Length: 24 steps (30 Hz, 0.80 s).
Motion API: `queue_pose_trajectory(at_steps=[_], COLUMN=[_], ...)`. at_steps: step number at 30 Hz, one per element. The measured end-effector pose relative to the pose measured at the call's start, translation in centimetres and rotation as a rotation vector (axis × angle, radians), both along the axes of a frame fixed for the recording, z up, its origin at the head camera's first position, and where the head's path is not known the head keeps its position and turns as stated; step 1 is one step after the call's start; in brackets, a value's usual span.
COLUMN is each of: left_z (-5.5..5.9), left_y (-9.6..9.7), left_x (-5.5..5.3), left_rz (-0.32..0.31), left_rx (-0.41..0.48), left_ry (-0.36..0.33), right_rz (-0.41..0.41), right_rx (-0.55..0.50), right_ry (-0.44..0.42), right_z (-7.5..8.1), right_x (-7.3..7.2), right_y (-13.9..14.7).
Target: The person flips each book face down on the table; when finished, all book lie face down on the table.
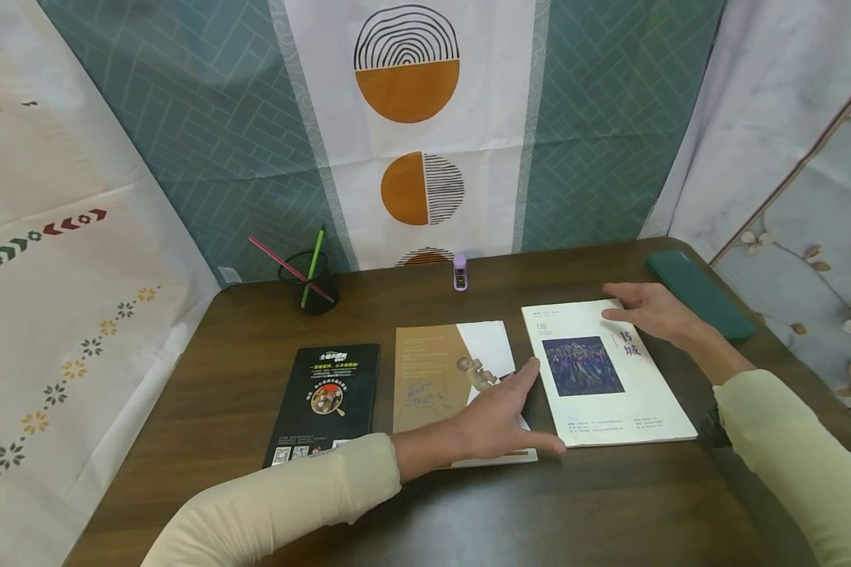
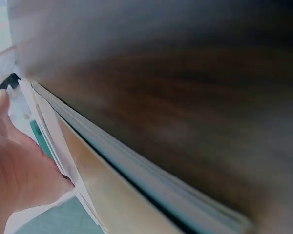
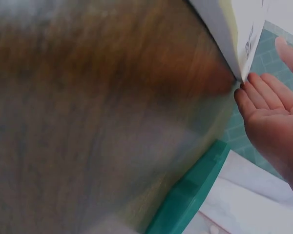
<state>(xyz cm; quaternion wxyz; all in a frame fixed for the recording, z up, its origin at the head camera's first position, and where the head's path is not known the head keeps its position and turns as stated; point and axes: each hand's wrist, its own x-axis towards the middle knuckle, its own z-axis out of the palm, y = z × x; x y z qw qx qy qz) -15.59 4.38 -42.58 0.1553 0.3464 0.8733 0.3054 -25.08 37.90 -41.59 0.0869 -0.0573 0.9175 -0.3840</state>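
A white magazine [image 1: 596,417] with a dark square picture lies flat on the right of the table. At its upper right corner is my right hand [image 1: 652,311], fingers extended; in the right wrist view the fingertips appear at the corner of the magazine [image 3: 229,24]. My left hand [image 1: 489,421] reaches over a brown-and-white booklet [image 1: 425,358], thumb and fingers spread near the magazine's left edge. Whether it touches either one I cannot tell. Farther left lies a black book [image 1: 326,429], its lower edge partly behind the left sleeve.
A black mesh pen holder [image 1: 317,295] with a red and a green pencil stands at the back left. A small purple object [image 1: 460,274] is near the back edge. Beyond the right hand lies a dark green case [image 1: 702,295]. Patterned cloths hang around the table [image 1: 206,394].
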Motion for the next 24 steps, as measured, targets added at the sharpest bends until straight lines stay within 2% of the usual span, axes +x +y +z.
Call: queue_pose_trajectory(at_steps=[3,6,13,19,24], left_z=[-0.1,-0.2,-0.6,-0.6,-0.6], left_y=[0.6,0.9,1.6,2.1,2.5], left_x=[0.1,0.1,0.2,0.6,0.9], left_rz=[-0.012,-0.033,-0.082,-0.091,-0.091], left_rx=[-0.056,-0.073,-0.166,-0.264,-0.312], left_ry=[0.051,0.073,0.154,0.230,0.306], right_rz=[0.020,0.037,0.067,0.062,0.051], right_rx=[-0.008,-0.010,-0.018,0.006,0.008], right_ry=[0.006,0.005,-0.038,-0.040,-0.033], right_z=[-0.1,-0.2,-0.4,-0.3,-0.6], right_x=[0.0,-0.1,-0.3,-0.2,-0.2], right_y=[0.1,0.3,0.8,1.2,1.4])
